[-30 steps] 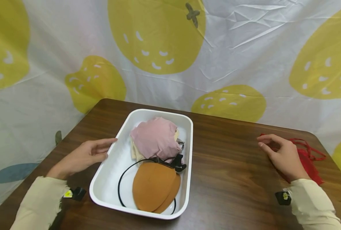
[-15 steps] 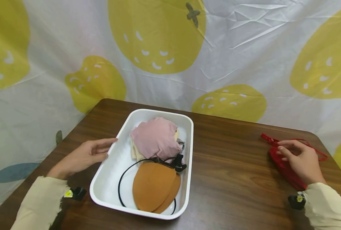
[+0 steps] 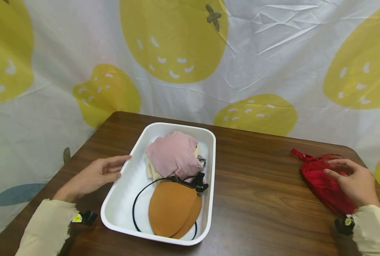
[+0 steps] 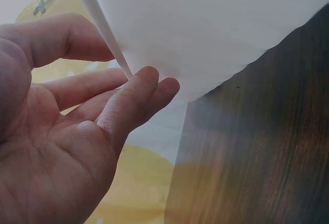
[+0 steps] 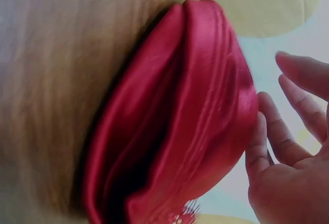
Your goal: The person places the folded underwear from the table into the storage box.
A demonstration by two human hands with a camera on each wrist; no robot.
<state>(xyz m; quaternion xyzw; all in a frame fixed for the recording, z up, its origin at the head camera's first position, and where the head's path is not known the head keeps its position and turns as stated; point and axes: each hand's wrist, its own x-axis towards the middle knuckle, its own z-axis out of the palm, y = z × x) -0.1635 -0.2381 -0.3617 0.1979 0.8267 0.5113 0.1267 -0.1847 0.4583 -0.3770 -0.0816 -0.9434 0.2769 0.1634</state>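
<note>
A white tray (image 3: 158, 124) stands left of the middle of the table in the head view. My left hand (image 3: 95, 176) reaches its left side, fingertips touching the wall near the rim; the left wrist view shows the fingers extended there. At the table's right lies a folded red satin bra (image 3: 325, 185) with thin straps and a little lace. My right hand (image 3: 357, 181) hovers over its right part, fingers relaxed. In the right wrist view, the fingertips of that hand are right at the bra's edge, without gripping it.
Inside the tray lie a bundled pink garment (image 3: 174, 153), cream cloth under it, and an orange-brown folded cup-shaped piece (image 3: 174, 209) with a thin black cord. A lemon-print curtain (image 3: 257, 46) hangs behind the brown wooden table (image 3: 257, 199).
My right hand has moved to the right across the red bra, which now shows more of its left part. My left hand and the tray have hardly moved.
</note>
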